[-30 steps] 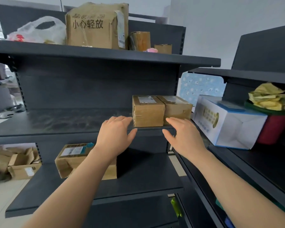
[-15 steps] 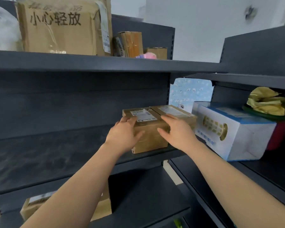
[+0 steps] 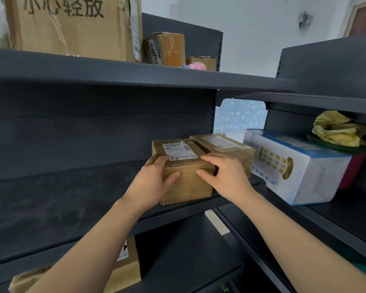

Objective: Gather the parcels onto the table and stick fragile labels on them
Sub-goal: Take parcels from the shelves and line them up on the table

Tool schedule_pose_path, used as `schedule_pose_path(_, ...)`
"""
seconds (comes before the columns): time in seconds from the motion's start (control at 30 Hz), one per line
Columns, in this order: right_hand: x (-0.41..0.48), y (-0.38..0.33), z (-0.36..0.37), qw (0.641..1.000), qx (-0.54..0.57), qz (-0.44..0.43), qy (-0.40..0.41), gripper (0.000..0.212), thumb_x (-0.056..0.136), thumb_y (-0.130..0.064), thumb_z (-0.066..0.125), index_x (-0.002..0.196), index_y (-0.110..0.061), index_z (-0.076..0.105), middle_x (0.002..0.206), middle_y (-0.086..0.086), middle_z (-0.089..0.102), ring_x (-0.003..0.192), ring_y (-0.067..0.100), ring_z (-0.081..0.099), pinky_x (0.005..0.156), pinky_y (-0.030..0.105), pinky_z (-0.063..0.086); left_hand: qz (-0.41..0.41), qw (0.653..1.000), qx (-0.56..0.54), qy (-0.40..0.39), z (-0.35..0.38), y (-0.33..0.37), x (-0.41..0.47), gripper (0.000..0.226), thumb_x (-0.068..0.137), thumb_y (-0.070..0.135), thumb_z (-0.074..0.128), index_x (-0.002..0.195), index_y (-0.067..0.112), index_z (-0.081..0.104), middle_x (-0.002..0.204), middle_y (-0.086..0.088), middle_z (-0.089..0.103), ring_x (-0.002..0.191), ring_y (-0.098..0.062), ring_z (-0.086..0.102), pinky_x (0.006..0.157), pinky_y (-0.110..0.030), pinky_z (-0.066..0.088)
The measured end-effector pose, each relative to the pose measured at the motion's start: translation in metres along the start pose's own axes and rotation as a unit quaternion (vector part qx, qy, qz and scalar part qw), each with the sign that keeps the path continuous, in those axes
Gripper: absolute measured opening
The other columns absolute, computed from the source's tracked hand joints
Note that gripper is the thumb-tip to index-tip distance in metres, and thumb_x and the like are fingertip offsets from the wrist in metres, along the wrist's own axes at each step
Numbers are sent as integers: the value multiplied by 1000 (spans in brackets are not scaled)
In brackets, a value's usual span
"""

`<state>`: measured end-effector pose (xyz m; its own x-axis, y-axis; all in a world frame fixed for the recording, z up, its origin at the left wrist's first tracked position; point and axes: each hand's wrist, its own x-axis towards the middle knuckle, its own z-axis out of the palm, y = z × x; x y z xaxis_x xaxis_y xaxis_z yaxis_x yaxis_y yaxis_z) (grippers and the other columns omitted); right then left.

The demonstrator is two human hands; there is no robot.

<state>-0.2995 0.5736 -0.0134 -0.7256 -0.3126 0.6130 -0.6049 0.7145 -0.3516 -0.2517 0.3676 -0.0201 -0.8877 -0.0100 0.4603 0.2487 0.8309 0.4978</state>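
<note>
Two hands clamp one small cardboard parcel (image 3: 188,187) at the front lip of the dark metal shelf (image 3: 61,197): the left hand (image 3: 152,182) wraps its left top corner, thumb on the front face, and the right hand (image 3: 226,176) hooks over the right top edge. Stiff, taped and probably light, it is best held by opposite sides. A second parcel (image 3: 222,143) touches it behind-right; a white-and-blue box (image 3: 304,176) crowds the neighbouring rack beside that.
</note>
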Motion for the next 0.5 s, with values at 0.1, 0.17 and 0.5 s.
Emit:
schedule_pose_path(0.1,-8,-7,0,998,58,5,24,42,76,-34,78,115,-21,69,118,-5,66,107,3,57,98,20,42,-11,1000,-9,23,-6,4,-15,60,88,48,57,140,23,41,144,1,41,112,-18,55,98,-34,46)
schedule_pose_path(0.17,-13,-12,-1,996,89,8,27,42,72,-36,80,112,-25,70,113,-11,66,102,-4,54,95,17,43,-13,999,-10,42,-11,6,-25,60,87,47,60,140,24,43,144,2,40,118,-16,51,100,-28,43)
schedule_pose_path(0.5,-32,-19,5,991,123,2,-52,75,81,-44,69,144,-16,39,142,1,48,123,12,49,104,24,40,-42,995,1,85,-17,18,-62,60,86,42,63,140,26,43,148,-2,38,137,-13,33,106,-23,29)
